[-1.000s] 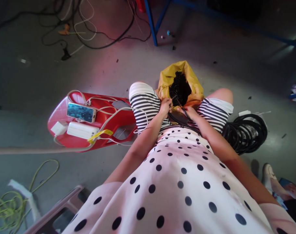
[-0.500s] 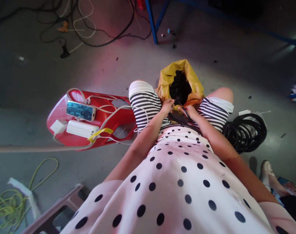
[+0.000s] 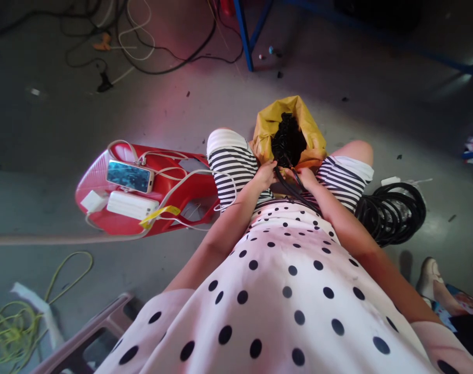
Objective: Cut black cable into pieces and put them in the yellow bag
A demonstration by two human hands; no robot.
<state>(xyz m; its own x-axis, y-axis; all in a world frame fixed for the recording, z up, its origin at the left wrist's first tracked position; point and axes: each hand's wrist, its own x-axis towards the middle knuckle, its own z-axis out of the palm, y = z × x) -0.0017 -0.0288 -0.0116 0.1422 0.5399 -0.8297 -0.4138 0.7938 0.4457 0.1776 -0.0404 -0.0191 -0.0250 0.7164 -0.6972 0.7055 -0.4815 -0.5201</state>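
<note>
Both of my hands are low in my lap, at the near edge of a yellow bag (image 3: pixel 265 122) that stands open between my knees. Inside the bag lies a dark heap of black pieces (image 3: pixel 287 137), too small to name. My left hand (image 3: pixel 265 175) has its fingers closed around a black cable (image 3: pixel 293 191), which runs back across my lap to the right. Closed too, my right hand (image 3: pixel 306 177) grips a black stretch of what looks like the same cable. The fingertips and the cable's end are partly hidden.
At my left a red stool (image 3: pixel 88 176) carries a phone (image 3: pixel 129 176), a white power bank (image 3: pixel 131 205) and white leads. A coil of black cable (image 3: pixel 392 213) lies by my right knee. Yellow-green cord (image 3: pixel 14 327) lies lower left; another person's shoe (image 3: pixel 429 272) shows lower right.
The black cable now rises straighter from my lap into my left hand, where before it curved lower. My left hand has shifted slightly down and left; my right hand has barely moved.
</note>
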